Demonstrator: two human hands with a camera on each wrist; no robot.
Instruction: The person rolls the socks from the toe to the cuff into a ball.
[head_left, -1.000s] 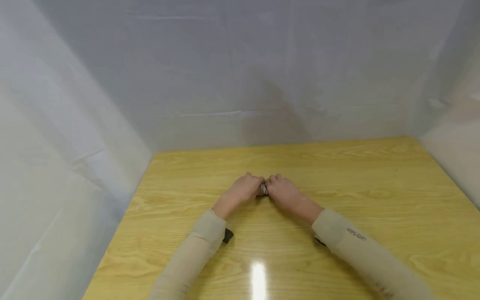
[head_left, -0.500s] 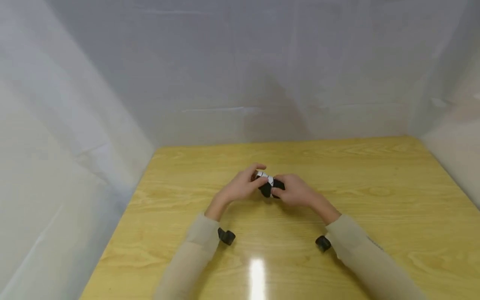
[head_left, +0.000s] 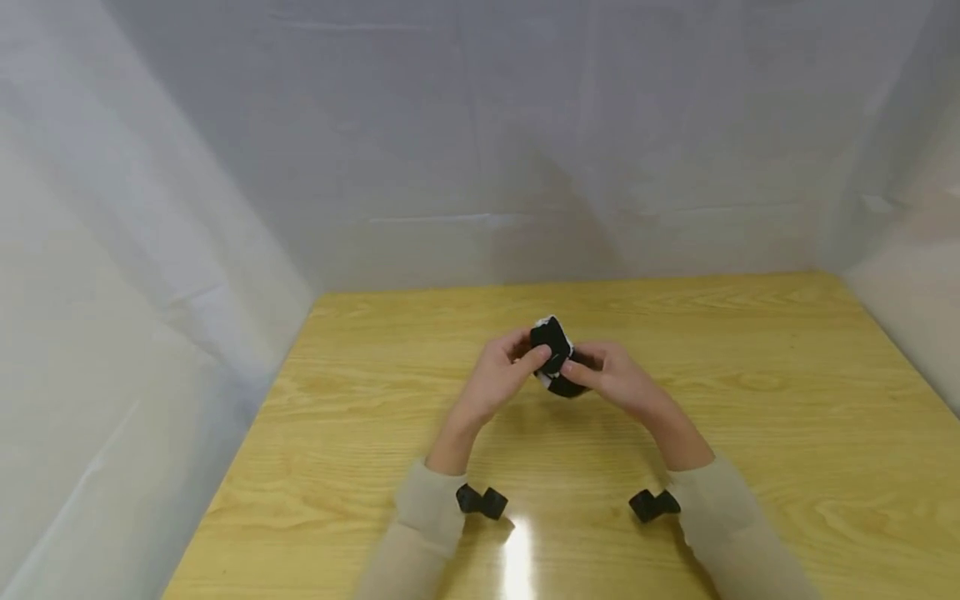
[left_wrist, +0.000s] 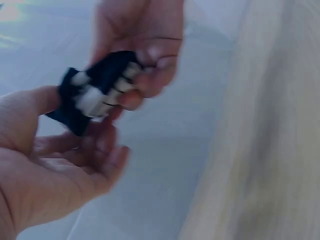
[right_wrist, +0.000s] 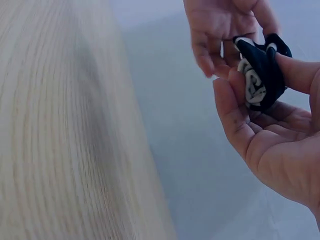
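Bundle (head_left: pixel 553 357) of black-and-white cloth is now lifted off the bench (head_left: pixel 750 392)
I see both hands raised since a second ago: left hand (head_left: pixel 501 379) and right hand (head_left: pixel 615 377) pinch it between them, mid-air

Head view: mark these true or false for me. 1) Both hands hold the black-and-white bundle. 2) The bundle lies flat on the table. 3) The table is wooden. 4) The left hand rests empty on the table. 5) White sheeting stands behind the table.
1) True: the left hand and the right hand both pinch the bundle.
2) False: it is held up above the table, between the fingers.
3) True: light wood with visible grain.
4) False: the left hand is raised and grips the bundle.
5) True: the sheeting stands behind and at both sides.
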